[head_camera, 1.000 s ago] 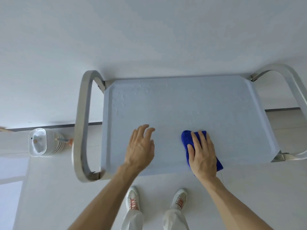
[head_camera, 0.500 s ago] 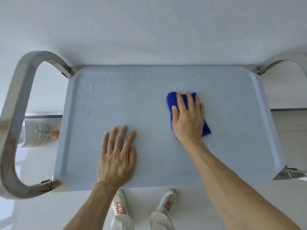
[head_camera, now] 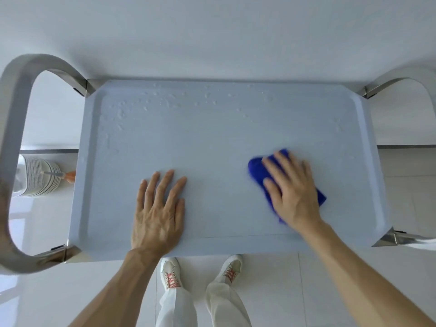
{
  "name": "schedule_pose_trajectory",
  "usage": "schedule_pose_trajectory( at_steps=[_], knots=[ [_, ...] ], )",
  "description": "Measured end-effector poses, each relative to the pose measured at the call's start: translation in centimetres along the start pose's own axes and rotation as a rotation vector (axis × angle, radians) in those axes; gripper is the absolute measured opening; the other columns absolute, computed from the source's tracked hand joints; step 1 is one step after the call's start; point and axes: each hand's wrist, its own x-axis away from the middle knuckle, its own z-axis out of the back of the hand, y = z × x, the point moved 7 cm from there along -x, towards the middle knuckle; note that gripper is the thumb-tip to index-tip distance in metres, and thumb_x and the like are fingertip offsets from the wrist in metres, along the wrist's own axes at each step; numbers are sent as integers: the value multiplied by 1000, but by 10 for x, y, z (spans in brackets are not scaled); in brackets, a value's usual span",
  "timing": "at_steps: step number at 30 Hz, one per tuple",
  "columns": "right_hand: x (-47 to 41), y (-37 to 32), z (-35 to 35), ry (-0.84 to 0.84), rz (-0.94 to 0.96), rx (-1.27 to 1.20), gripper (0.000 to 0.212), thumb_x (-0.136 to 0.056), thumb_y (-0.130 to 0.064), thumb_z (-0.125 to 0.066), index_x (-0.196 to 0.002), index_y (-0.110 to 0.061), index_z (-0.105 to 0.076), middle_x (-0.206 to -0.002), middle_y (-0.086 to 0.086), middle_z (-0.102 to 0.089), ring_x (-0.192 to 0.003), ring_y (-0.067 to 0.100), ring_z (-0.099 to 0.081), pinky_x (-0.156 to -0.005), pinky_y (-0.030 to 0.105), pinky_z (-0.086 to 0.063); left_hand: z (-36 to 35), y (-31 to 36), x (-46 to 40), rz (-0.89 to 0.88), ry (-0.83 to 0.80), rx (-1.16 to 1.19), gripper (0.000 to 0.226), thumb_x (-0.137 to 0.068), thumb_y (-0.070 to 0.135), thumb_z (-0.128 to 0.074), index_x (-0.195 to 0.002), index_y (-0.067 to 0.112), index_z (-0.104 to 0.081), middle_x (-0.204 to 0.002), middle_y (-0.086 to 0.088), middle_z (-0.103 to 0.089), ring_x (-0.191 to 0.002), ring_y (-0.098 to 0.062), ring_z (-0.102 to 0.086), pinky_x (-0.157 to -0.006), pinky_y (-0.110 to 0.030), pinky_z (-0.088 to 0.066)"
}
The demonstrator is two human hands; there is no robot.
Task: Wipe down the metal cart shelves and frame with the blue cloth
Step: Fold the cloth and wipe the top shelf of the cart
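The metal cart's top shelf [head_camera: 212, 138] fills the middle of the view, pale grey with a raised rim. Water droplets [head_camera: 165, 100] speckle its far edge and far left corner. My right hand [head_camera: 291, 188] lies flat with straight fingers on the folded blue cloth [head_camera: 257, 172], pressing it onto the shelf's right half. The cloth is blurred and mostly hidden under the hand. My left hand [head_camera: 159, 212] rests flat, fingers spread, on the shelf near its front edge. Curved steel handle loops of the frame stand at the left [head_camera: 16, 128] and right [head_camera: 410, 81] ends.
A white wall runs close behind the cart. On the floor to the left sits a stack of white plates [head_camera: 40, 178] with an orange-tipped tool [head_camera: 68, 174]. My shoes [head_camera: 200, 271] stand on the pale tiled floor just in front of the cart.
My right hand has slid the blue cloth from the shelf's middle toward the right and nearer the front edge. My left hand stays flat on the shelf.
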Motion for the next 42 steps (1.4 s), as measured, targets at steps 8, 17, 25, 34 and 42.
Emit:
schedule_pose_trajectory(
  at_steps=[8, 17, 25, 34, 42],
  knots=[
    [-59, -79, -21, 59, -192, 9, 50, -103, -43, -41, -149, -24, -43, -153, 17, -43, -142, 42, -36, -112, 56, -30, 3, 0, 0, 2, -1, 15, 48, -100, 30, -34, -145, 20, -48, -154, -10, -42, -146, -35, -31, -122, -52, -17],
    [66, -45, -4, -90, 192, -32, 43, -100, -39, -49, -142, -31, -52, -156, 1, -41, -146, 26, -36, -113, 62, -27, 5, 2, -1, 9, -13, 17, 48, -101, 30, -32, -146, 20, -47, -154, -10, -42, -146, -35, -31, -121, -53, -18],
    [-64, -21, -5, 26, -184, -2, 48, -98, -40, -53, -138, -15, -58, -149, 17, -49, -140, 44, -39, -110, 62, -32, 4, 1, 0, -2, 5, 14, 48, -101, 29, -33, -145, 20, -48, -154, -11, -42, -145, -36, -32, -121, -53, -19],
    [78, -99, -12, -23, 180, -90, 43, -101, -41, -53, -140, -24, -56, -154, 2, -45, -147, 28, -34, -114, 55, -31, 4, 2, 3, -19, 20, 11, 47, -103, 29, -32, -146, 19, -48, -153, -12, -42, -145, -37, -32, -122, -52, -18],
    [82, 39, 26, 63, -255, 62, 47, -101, -38, -46, -136, -9, -59, -146, 15, -52, -134, 42, -47, -103, 58, -41, 6, 6, 2, -23, 40, 15, 46, -101, 30, -34, -144, 19, -48, -152, -12, -43, -144, -37, -32, -123, -50, -14]
  ],
)
